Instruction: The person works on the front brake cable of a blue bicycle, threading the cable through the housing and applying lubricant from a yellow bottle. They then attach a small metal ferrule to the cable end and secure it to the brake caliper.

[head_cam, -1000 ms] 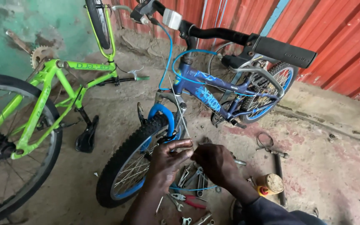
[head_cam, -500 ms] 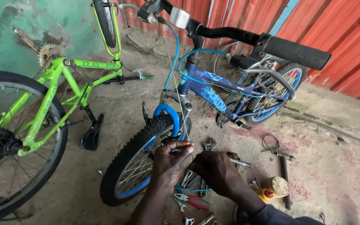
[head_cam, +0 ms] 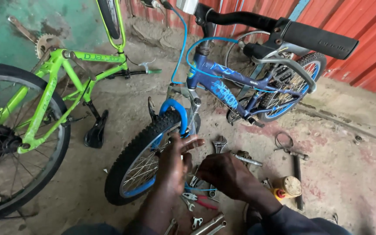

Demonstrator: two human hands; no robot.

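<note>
Tools (head_cam: 201, 200) half hidden under hands (head_cam: 175, 163)

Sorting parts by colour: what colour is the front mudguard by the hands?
Bright blue; the front mudguard shows best in the head view.

Your left hand (head_cam: 176, 162) covers part of the blue bike's front wheel (head_cam: 142, 163), so you cannot tell whether the fingers touch the tyre or the spokes. Your right hand (head_cam: 227, 174) hides whatever it holds, and its fingertips are lost behind the left hand. The tools (head_cam: 196, 200) under both hands are mostly covered. The green bike (head_cam: 44, 113) on the left is cut off by the left edge, its near wheel only partly in view. The blue bike's handlebar (head_cam: 283, 30) runs out at the top.
</note>
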